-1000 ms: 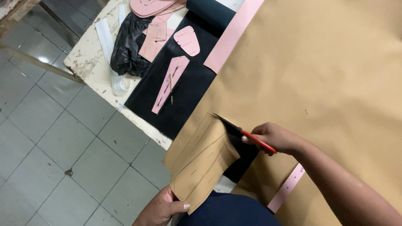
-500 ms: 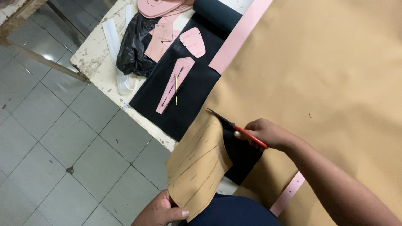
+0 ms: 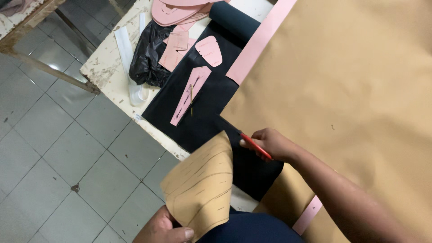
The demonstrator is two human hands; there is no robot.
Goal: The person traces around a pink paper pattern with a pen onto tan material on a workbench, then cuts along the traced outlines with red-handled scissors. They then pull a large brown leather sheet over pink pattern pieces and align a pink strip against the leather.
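A: Head view, what shows?
B: I see my right hand (image 3: 270,143) clamped on red scissors (image 3: 245,137), cutting tan paper (image 3: 342,90) on the counter (image 3: 108,72). My left hand (image 3: 164,227) pinches the cut flap (image 3: 202,184).
A: Advice?
B: Keep the flap taut, I'd say. Pink patterns (image 3: 189,92) lie on black fabric (image 3: 211,112).

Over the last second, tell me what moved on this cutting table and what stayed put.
The right hand has kept its grip on the red-handled scissors. The tan cut flap has curled lower and clear of the big tan sheet, the left hand still pinching its bottom edge. The black fabric and pink pattern pieces stayed put.
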